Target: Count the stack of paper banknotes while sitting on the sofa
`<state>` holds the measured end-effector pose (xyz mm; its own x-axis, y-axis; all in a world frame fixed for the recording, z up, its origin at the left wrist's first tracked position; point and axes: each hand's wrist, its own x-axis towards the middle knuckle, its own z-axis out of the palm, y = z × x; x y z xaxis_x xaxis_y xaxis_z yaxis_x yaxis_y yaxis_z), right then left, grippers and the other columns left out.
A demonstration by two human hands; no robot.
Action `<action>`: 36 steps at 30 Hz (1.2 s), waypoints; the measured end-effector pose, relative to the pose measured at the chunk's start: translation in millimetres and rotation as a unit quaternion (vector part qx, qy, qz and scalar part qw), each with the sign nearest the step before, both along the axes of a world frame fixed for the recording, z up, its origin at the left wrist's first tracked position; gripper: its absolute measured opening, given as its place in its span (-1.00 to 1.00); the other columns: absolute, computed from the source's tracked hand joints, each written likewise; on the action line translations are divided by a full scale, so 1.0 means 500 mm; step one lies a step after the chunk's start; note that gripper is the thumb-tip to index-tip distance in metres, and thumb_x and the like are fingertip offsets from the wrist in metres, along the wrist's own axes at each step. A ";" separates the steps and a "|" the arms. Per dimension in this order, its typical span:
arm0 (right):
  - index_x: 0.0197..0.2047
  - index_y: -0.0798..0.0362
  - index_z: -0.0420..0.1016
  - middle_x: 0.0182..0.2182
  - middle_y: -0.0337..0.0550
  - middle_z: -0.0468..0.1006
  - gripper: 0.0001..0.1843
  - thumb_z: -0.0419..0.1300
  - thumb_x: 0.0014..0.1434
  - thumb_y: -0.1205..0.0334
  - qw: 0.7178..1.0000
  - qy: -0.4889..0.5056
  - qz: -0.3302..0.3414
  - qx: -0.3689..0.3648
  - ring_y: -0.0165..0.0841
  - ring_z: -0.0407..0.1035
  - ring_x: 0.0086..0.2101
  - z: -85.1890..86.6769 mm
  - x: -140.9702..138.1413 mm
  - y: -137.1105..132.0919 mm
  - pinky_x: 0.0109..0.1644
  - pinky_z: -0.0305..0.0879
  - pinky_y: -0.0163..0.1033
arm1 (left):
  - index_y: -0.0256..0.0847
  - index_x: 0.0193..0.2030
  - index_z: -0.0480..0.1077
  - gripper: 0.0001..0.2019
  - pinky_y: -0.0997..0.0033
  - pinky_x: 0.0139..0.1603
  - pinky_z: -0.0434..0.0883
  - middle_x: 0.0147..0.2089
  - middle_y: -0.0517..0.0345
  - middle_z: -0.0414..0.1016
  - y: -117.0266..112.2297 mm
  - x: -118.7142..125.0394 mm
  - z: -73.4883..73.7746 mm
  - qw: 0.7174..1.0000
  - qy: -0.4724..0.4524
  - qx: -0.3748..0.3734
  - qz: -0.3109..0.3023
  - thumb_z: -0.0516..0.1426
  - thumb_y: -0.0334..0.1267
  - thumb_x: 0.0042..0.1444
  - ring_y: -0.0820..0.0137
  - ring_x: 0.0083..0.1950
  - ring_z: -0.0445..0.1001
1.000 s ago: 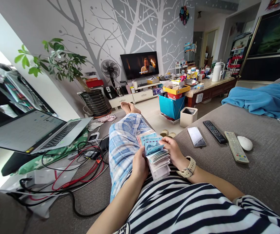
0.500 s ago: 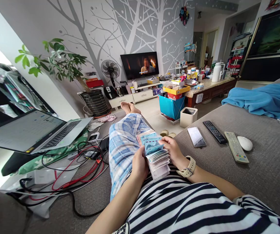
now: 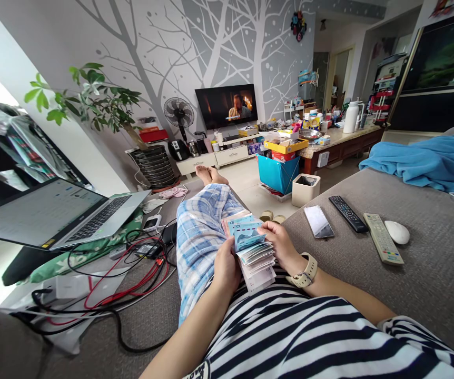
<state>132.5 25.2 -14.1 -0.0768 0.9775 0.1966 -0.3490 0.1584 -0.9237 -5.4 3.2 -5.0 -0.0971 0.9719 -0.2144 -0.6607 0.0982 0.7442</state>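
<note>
I sit on a grey sofa (image 3: 428, 273) with my legs stretched out in blue plaid trousers. A thick fanned stack of banknotes (image 3: 250, 247), blue and pale, rests over my lap. My left hand (image 3: 227, 268) grips the stack from its left side, fingers curled under it. My right hand (image 3: 282, 245), a pale watch on its wrist, pinches the upper right edge of the notes with thumb and fingers.
A phone (image 3: 318, 221), a black remote (image 3: 347, 213), a white remote (image 3: 383, 238) and a white mouse (image 3: 396, 231) lie on the sofa to my right. An open laptop (image 3: 57, 213) and tangled cables (image 3: 132, 273) sit to my left. A blue blanket (image 3: 428, 158) lies far right.
</note>
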 end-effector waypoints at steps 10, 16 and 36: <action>-0.44 0.06 0.43 -0.50 -0.29 0.38 -0.69 0.36 0.00 0.00 1.000 0.000 -0.003 -0.003 -0.39 0.22 -0.44 -0.005 -0.001 0.003 -0.33 0.14 -0.25 | -0.32 -0.24 0.53 -0.82 0.17 -0.10 0.57 -0.28 -0.02 0.66 0.002 0.000 -0.002 1.000 -0.004 0.003 0.000 0.21 -0.34 -0.02 0.11 -0.16 0.64; -0.44 0.05 0.45 -0.50 -0.28 0.40 -0.70 0.36 -0.01 0.00 1.000 0.010 -0.005 -0.006 -0.38 0.23 -0.45 -0.005 -0.001 0.002 -0.34 0.14 -0.24 | -0.34 -0.24 0.53 -0.80 0.16 -0.08 0.57 -0.28 -0.03 0.66 0.006 -0.002 -0.010 1.000 -0.003 0.012 -0.005 0.24 -0.32 -0.05 0.10 -0.16 0.64; -0.46 0.03 0.43 -0.57 -0.33 0.29 -0.67 0.36 0.01 -0.04 1.000 0.018 0.000 -0.003 -0.43 0.10 -0.53 -0.003 -0.002 -0.002 -0.43 0.01 -0.26 | -0.34 -0.23 0.54 -0.80 0.13 -0.03 0.57 -0.26 -0.06 0.67 0.005 -0.002 -0.013 1.000 -0.007 0.012 -0.001 0.22 -0.35 -0.03 0.07 -0.11 0.65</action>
<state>131.4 24.1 -15.4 -0.0690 0.9785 0.1944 -0.3827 0.1540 -0.9110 -6.3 5.8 -11.3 -0.0915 0.9769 -0.1930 -0.6710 0.0827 0.7368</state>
